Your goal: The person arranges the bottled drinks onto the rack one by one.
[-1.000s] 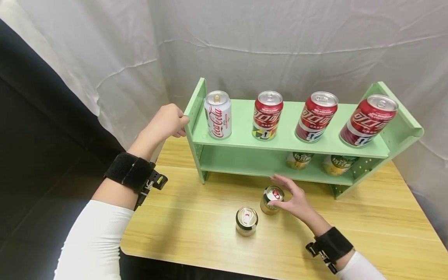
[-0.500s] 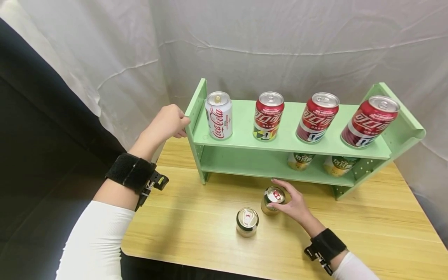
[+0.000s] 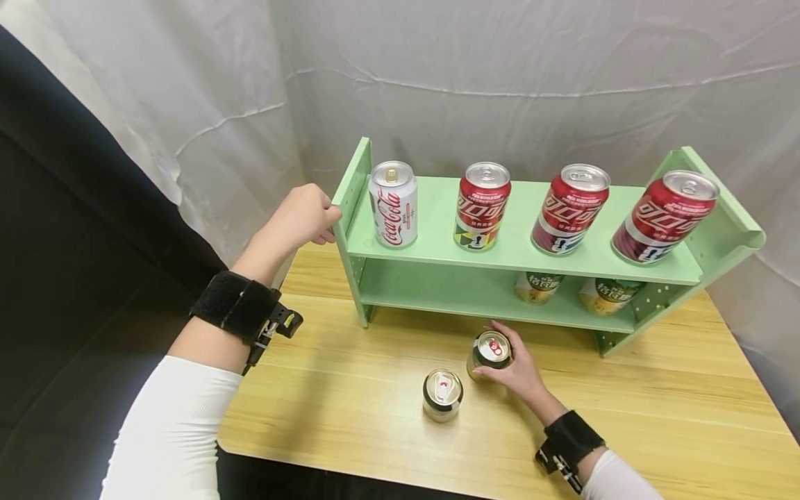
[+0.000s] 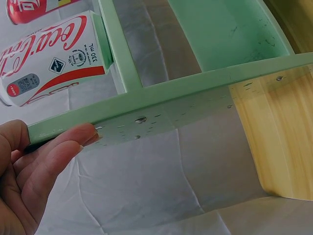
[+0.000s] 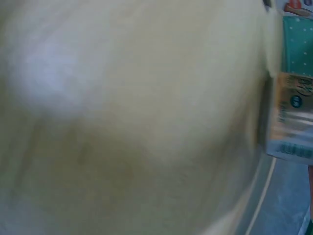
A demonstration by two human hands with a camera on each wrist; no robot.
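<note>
The right hand (image 3: 514, 371) curls round the upright gold aluminium drink can (image 3: 489, 355), seemingly gripping it, on the pale wooden table (image 3: 656, 410) just before the green two-tier shelf (image 3: 500, 253), whose end the left hand (image 3: 303, 217) holds

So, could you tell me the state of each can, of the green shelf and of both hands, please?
White Coca-Cola can: upright, top shelf, leftmost.
Three red cans: upright, top shelf.
Two yellow-green cans: lower shelf, partly hidden.
Gold can with red tab: upright on wooden table, gripped by right hand.
Second gold can: upright, untouched.
Green shelf: standing; left hand holds its side panel.
</note>
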